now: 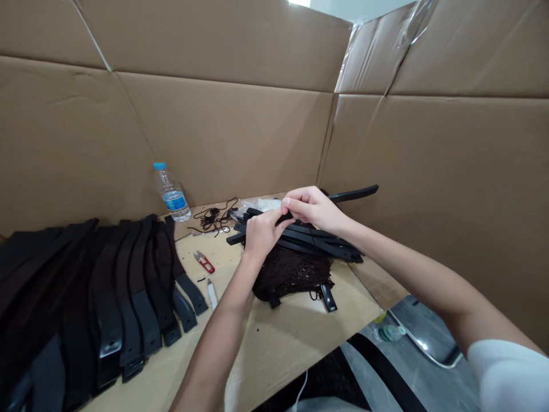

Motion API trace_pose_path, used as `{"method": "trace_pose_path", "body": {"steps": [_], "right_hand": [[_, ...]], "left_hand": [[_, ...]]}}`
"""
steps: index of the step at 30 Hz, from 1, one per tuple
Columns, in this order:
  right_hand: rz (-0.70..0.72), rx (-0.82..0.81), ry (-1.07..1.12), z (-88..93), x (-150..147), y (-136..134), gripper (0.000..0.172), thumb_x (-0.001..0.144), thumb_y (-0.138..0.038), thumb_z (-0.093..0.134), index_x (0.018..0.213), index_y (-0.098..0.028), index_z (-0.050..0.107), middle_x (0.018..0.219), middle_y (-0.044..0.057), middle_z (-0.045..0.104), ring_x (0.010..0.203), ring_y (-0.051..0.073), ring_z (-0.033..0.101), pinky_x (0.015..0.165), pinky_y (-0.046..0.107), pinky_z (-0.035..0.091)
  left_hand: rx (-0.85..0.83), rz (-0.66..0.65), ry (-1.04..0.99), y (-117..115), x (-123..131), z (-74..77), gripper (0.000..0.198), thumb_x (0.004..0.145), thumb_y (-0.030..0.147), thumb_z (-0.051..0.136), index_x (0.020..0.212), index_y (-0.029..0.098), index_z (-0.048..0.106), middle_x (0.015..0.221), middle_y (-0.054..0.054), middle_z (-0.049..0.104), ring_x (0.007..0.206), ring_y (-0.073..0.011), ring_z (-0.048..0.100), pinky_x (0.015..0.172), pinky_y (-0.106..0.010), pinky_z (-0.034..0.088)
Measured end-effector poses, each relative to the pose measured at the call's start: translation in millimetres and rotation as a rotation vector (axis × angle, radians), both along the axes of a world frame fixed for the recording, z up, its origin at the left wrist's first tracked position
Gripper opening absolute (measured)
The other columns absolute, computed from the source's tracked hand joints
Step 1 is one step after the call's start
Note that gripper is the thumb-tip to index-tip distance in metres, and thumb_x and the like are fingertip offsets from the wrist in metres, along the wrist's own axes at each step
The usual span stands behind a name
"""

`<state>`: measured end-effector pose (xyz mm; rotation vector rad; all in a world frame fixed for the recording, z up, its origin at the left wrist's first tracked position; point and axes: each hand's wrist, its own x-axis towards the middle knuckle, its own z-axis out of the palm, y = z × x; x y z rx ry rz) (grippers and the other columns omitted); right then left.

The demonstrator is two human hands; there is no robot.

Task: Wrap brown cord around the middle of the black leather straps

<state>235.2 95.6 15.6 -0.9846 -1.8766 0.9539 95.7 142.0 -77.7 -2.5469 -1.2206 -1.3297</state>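
Note:
My left hand [263, 232] is closed, thumb pointing right, around what appears to be a long black strip [354, 194]. The strip's far end sticks out past my right hand [315, 212], which meets the left with thumb and fingers pinched together. What lies in that pinch is too small and hidden to make out. Right under both hands rests a pile of black strips [309, 240], lying across one another. A bundle of dark brown cord [291, 269] sits in front of the pile, with a glossy black strip end [329, 298] poking out of it.
Many black curved pieces [141, 286] lie in a row at left. Red thread snips [205, 261] and a white pen-like tool [212, 294] are on the cardboard-topped table [274, 366]. A water bottle [172, 193] and loose cord [214, 217] stand near the cardboard wall [223, 131].

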Motion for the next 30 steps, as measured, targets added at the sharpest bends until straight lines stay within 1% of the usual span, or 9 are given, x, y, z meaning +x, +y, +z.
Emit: {"method": "trace_pose_path", "body": {"steps": [2, 6, 9, 12, 16, 20, 24, 27, 30], "right_hand": [[0.036, 0.085, -0.117, -1.3, -1.8, -3.7, 0.025, 0.086, -0.031, 0.050, 0.067, -0.015, 0.057, 0.052, -0.007, 0.038, 0.047, 0.007, 0.028, 0.046, 0.023, 0.022], [0.132, 0.259, -0.308, -2.1, -4.3, -12.8, 0.024, 0.088, -0.025, 0.046, 0.070, -0.014, 0.058, 0.058, -0.005, 0.043, 0.052, 0.008, 0.034, 0.051, 0.023, 0.027], [0.207, 0.346, -0.378, -2.9, -6.2, -15.9, 0.023, 0.091, -0.020, 0.044, 0.073, -0.015, 0.057, 0.060, -0.005, 0.043, 0.055, 0.008, 0.036, 0.055, 0.023, 0.029], [0.212, 0.381, -0.409, -4.1, -7.9, -13.6, 0.024, 0.092, -0.020, 0.043, 0.073, -0.015, 0.056, 0.060, -0.006, 0.041, 0.055, 0.008, 0.036, 0.056, 0.023, 0.029], [0.196, 0.358, -0.425, -3.4, -9.9, -8.7, 0.024, 0.092, -0.021, 0.043, 0.072, -0.016, 0.054, 0.059, -0.006, 0.040, 0.055, 0.009, 0.036, 0.057, 0.023, 0.029], [0.180, 0.271, -0.413, -0.6, -12.4, -5.2, 0.025, 0.092, -0.024, 0.042, 0.070, -0.016, 0.051, 0.059, -0.005, 0.041, 0.056, 0.009, 0.038, 0.058, 0.023, 0.030], [0.173, 0.224, -0.411, -0.4, -14.0, 0.3, 0.024, 0.092, -0.027, 0.043, 0.071, -0.016, 0.051, 0.059, -0.005, 0.041, 0.056, 0.009, 0.037, 0.057, 0.024, 0.030], [0.157, 0.165, -0.382, -1.9, -13.7, 5.3, 0.025, 0.093, -0.029, 0.044, 0.072, -0.017, 0.051, 0.057, -0.006, 0.038, 0.054, 0.008, 0.036, 0.055, 0.023, 0.029], [0.149, 0.103, -0.379, -2.6, -13.7, 10.0, 0.025, 0.093, -0.032, 0.045, 0.074, -0.017, 0.051, 0.057, -0.007, 0.039, 0.050, 0.008, 0.037, 0.053, 0.022, 0.030]], "left_hand": [[-0.048, -0.007, -0.017, 0.0, -4.2, 4.2, 0.018, 0.088, 0.036, 0.063, 0.090, 0.021, 0.073, 0.074, -0.005, 0.073, 0.066, -0.0208, 0.067, 0.057, -0.026, 0.039], [-0.143, -0.093, -0.144, 0.6, -17.3, 16.8, 0.014, 0.085, 0.029, 0.061, 0.090, 0.021, 0.071, 0.076, -0.001, 0.071, 0.068, -0.0172, 0.063, 0.063, -0.024, 0.040], [-0.214, -0.121, -0.286, 1.6, -27.5, 26.8, 0.016, 0.081, 0.033, 0.063, 0.076, 0.019, 0.067, 0.063, 0.003, 0.061, 0.059, -0.0128, 0.052, 0.059, -0.023, 0.036], [-0.308, -0.191, -0.429, 3.7, -37.2, 33.3, 0.025, 0.075, 0.039, 0.068, 0.067, 0.017, 0.061, 0.057, 0.005, 0.050, 0.057, -0.0105, 0.044, 0.055, -0.021, 0.033], [-0.427, -0.288, -0.504, 5.5, -48.9, 37.2, 0.024, 0.070, 0.038, 0.072, 0.068, 0.016, 0.063, 0.060, 0.004, 0.051, 0.058, -0.0101, 0.044, 0.051, -0.020, 0.032], [-0.518, -0.367, -0.625, 2.5, -56.4, 40.6, 0.020, 0.070, 0.034, 0.072, 0.069, 0.015, 0.062, 0.055, 0.006, 0.050, 0.046, -0.0066, 0.039, 0.043, -0.019, 0.030], [-0.606, -0.390, -0.703, -3.0, -62.1, 46.0, 0.022, 0.066, 0.032, 0.075, 0.067, 0.016, 0.060, 0.048, 0.008, 0.045, 0.038, -0.0047, 0.035, 0.035, -0.017, 0.025], [-0.636, -0.381, -0.724, -6.4, -65.8, 50.7, 0.023, 0.061, 0.029, 0.078, 0.067, 0.015, 0.061, 0.048, 0.008, 0.046, 0.037, -0.0044, 0.036, 0.032, -0.016, 0.024], [-0.646, -0.377, -0.736, -8.8, -67.8, 53.9, 0.021, 0.061, 0.027, 0.077, 0.067, 0.015, 0.061, 0.050, 0.007, 0.047, 0.037, -0.0040, 0.037, 0.032, -0.015, 0.024]]}}
